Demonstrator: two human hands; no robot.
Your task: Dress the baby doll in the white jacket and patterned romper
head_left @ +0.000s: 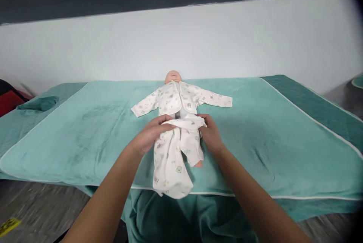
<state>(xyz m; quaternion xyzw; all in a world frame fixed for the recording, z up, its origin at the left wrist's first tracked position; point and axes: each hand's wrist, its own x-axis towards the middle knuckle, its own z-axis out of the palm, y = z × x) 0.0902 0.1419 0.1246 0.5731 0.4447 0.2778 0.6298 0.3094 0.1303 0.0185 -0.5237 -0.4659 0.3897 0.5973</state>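
A baby doll lies on its back on a teal towel, head toward the wall. It wears a white printed top with both sleeves spread out. White printed trousers cover its legs, and one bare foot pokes out. My left hand grips the left side of the trousers' waistband, fingers curled round the cloth. My right hand pinches the waistband's right side at the doll's hip.
The towel covers a table draped in darker teal cloth, with a white-piped front edge. A folded dark teal cloth lies at the far left. A pale wall stands behind the table. Something red sits at the left edge.
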